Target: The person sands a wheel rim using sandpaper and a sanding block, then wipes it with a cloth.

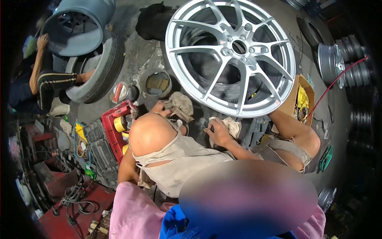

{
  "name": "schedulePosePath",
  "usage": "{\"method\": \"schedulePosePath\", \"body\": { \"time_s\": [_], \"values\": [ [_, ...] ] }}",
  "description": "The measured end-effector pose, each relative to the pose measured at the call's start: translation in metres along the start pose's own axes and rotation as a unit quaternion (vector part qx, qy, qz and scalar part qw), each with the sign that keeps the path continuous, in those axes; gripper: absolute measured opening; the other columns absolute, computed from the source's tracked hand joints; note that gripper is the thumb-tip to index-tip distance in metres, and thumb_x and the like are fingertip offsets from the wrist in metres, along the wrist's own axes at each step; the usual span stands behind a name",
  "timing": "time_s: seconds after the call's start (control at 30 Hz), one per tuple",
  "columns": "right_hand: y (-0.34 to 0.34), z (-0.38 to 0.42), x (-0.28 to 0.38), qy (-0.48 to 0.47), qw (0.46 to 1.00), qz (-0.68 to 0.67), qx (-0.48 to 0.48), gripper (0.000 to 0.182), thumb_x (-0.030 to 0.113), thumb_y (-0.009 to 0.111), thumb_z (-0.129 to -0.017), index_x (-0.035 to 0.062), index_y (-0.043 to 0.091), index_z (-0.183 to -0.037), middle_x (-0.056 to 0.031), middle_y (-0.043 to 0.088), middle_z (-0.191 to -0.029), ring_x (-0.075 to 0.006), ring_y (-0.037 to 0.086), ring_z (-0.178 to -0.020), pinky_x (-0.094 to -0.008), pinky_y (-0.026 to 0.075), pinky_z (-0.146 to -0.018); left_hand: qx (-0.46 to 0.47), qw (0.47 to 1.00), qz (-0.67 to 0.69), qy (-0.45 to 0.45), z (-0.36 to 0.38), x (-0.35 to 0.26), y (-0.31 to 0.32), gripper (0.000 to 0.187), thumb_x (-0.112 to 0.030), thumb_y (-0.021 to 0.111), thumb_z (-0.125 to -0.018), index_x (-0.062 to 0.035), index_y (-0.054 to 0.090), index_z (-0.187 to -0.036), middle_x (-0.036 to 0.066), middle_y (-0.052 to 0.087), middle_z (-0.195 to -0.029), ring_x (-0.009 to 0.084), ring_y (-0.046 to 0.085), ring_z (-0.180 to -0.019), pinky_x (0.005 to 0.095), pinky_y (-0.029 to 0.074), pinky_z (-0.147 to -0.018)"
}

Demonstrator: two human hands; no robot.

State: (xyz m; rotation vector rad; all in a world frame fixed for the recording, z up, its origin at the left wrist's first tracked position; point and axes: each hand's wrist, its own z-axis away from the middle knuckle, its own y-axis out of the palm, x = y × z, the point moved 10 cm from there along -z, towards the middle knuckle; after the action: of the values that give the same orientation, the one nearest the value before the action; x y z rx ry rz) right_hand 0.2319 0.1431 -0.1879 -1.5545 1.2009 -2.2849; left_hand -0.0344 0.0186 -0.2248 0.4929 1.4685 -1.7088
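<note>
A large silver alloy wheel rim (232, 58) with split spokes rests face up on a tyre in front of me. My left hand (160, 108), partly hidden by my bent knee, is closed on a crumpled grey rag (181, 106). Below the rim's lower edge, my right hand (218, 132) has its fingers curled against a whitish cloth (232, 126); its grip is partly hidden. A round metal bucket (170, 88) with murky contents stands beyond the grey rag. Beside it is an open can (129, 93) with a red object across its top.
A red toolbox (110, 126) holding yellow tape rolls lies left of my knee. At upper left, another person's hand (42, 42) touches a grey wheel barrel (75, 34) near a tyre (113, 67). A cardboard box (289, 102) and several rims (327, 59) are on the right.
</note>
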Motion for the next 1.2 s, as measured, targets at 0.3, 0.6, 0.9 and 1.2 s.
{"method": "schedulePosePath", "body": {
  "time_s": [0.3, 0.6, 0.9, 1.2],
  "values": [
    [-0.02, 0.012, 0.038, -0.024, 0.999, 0.034, 0.032, 0.019, 0.016, 0.069, -0.091, 0.0044, 0.065, -0.105, -0.0213, 0.066, -0.11, -0.0431, 0.063, -0.102, -0.0515, 0.052, -0.088, -0.211, 0.808, 0.542, -0.096, 0.112, -0.07, -0.188, 0.045, -0.029, 0.05, -0.105, 0.0014, 0.059, -0.136, 0.013, 0.065, -0.134, 0.0249, 0.064, -0.12, 0.0417, 0.048, -0.108],
    [-0.126, 0.059, 0.075, 0.084, 0.992, -0.091, 0.034, 0.027, 0.011, 0.076, -0.087, -0.0007, 0.067, -0.11, -0.0176, 0.073, -0.103, -0.0324, 0.071, -0.087, -0.0453, 0.054, -0.079, -0.061, 0.978, 0.2, -0.02, 0.087, -0.326, -0.187, 0.043, -0.019, 0.065, -0.097, 0.0035, 0.06, -0.133, 0.013, 0.07, -0.119, 0.0254, 0.068, -0.111, 0.04, 0.055, -0.097],
    [-0.129, 0.132, 0.073, 0.323, 0.576, -0.743, -0.104, 0.021, 0.005, 0.068, -0.098, 0.0027, 0.067, -0.119, -0.0072, 0.073, -0.107, -0.0191, 0.072, -0.096, -0.0352, 0.06, -0.089, 0.02, 0.96, -0.028, 0.278, 0.036, -0.439, -0.007, 0.065, -0.033, 0.067, -0.094, 0.0057, 0.044, -0.141, 0.032, 0.053, -0.132, 0.0499, 0.063, -0.11, 0.0524, 0.056, -0.092],
    [-0.159, 0.093, 0.095, 0.113, 0.693, -0.709, 0.069, 0.014, 0.007, 0.061, -0.105, 0.0014, 0.073, -0.11, -0.0019, 0.072, -0.104, -0.0111, 0.069, -0.09, -0.0299, 0.059, -0.08, 0.148, 0.958, -0.128, 0.208, 0.018, -0.417, 0.005, 0.061, -0.027, 0.081, -0.083, 0.0032, 0.046, -0.122, 0.026, 0.062, -0.106, 0.0494, 0.068, -0.078, 0.0526, 0.056, -0.064]
  ]
}}
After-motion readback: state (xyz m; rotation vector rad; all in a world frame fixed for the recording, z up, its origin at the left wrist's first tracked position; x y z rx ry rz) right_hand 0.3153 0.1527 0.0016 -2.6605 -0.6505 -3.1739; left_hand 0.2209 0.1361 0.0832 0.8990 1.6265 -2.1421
